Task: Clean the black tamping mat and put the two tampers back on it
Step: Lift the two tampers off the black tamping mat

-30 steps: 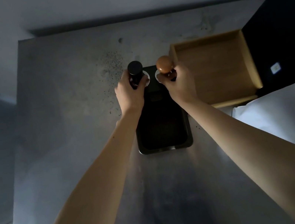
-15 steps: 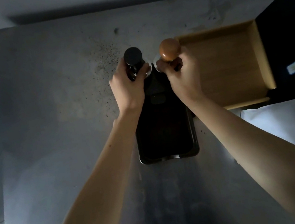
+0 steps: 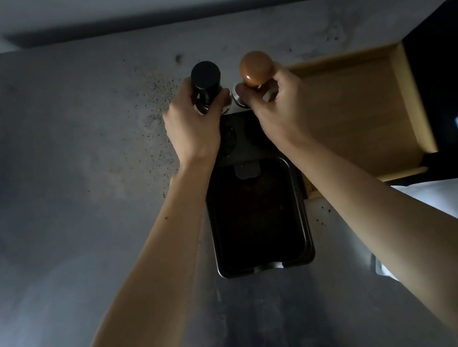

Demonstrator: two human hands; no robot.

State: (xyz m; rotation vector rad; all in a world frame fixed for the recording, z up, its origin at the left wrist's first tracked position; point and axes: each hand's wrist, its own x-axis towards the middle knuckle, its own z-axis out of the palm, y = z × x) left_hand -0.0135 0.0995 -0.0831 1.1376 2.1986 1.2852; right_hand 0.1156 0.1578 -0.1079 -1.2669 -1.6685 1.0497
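Two tampers stand upright, side by side, at the far end of the black tamping mat [image 3: 259, 216], which lies on the grey counter [image 3: 76, 174] near its middle. The left hand [image 3: 194, 124] is closed around the black-handled tamper [image 3: 206, 78]. The right hand [image 3: 279, 107] grips the tamper with the brown wooden knob [image 3: 256, 67]. Coffee grounds [image 3: 155, 101] are scattered on the counter left of the mat. A wooden tray [image 3: 364, 120] sits just beside its right edge.

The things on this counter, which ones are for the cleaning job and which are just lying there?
For the job:
black tamping mat
black-handled tamper, in the left hand
brown-knobbed tamper, in the right hand

Just there:
wooden box
dark specks scattered on the grey counter
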